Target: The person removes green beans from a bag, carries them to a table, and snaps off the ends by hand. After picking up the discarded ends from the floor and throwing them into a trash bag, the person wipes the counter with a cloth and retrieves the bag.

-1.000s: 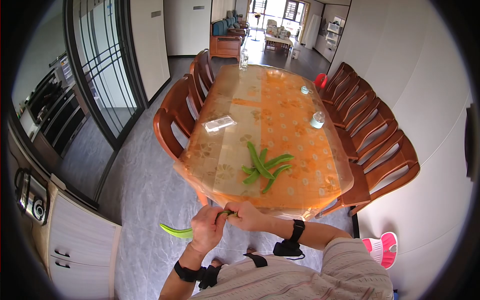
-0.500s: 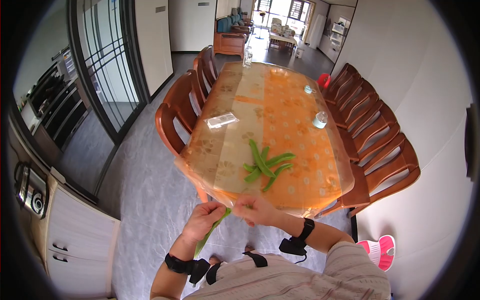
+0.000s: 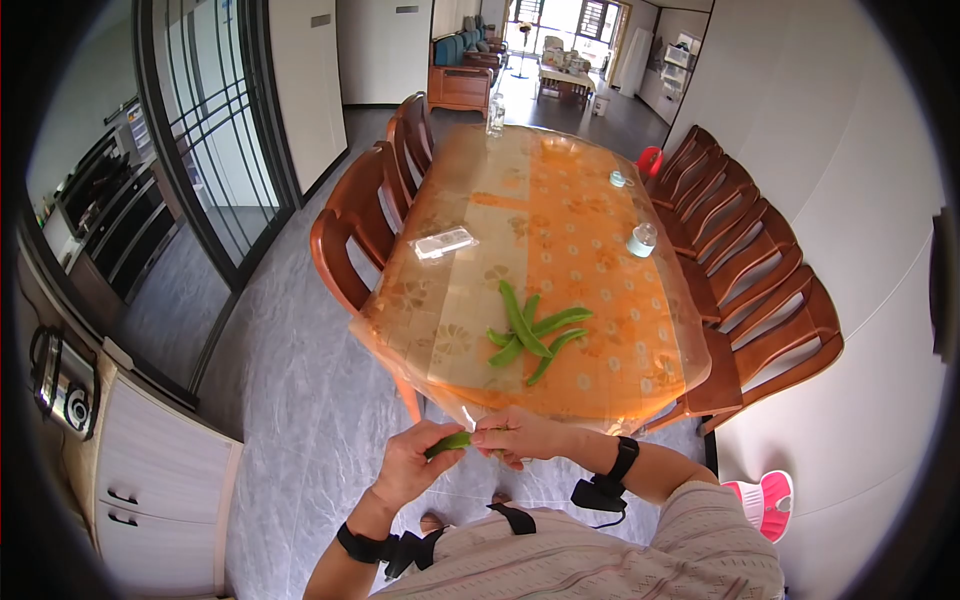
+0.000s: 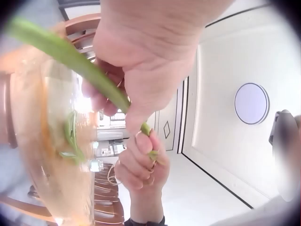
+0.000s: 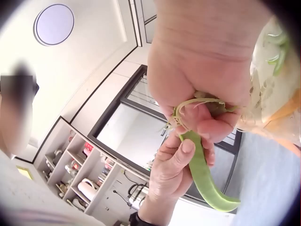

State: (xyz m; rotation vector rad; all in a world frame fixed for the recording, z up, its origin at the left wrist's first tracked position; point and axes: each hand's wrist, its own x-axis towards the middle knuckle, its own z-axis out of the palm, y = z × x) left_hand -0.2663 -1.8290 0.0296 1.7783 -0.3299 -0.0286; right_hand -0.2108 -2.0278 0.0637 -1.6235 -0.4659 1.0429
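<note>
A long, flat green bean pod (image 5: pixel 202 174) spans the space between the two hands, just off the table's near edge. My left hand (image 3: pixel 408 462) pinches it between thumb and fingers, its curved end pointing away from the right hand. At the pod's other tip, my right hand (image 3: pixel 520 437) works with curled fingers. Thin, pale green strings (image 5: pixel 188 102) loop out of the right hand, and a darker green scrap (image 5: pixel 216 109) shows inside its palm. Several similar pods (image 3: pixel 522 325) lie crossed in a pile on the table.
The table (image 3: pixel 450 310) has a clear plastic cover over a patterned cloth. On it are a flat plastic-wrapped packet (image 3: pixel 443 242), a small light-blue jar (image 3: pixel 641 240) and a glass bottle (image 3: pixel 496 115). Wooden chairs (image 3: pixel 735 355) line both sides. A cabinet (image 3: pixel 160 480) stands at left.
The pod first stuck out left of the left hand, then hung down towards the lap; now it lies between the hands. The right hand drew slightly away, then met the pod's tip again.
</note>
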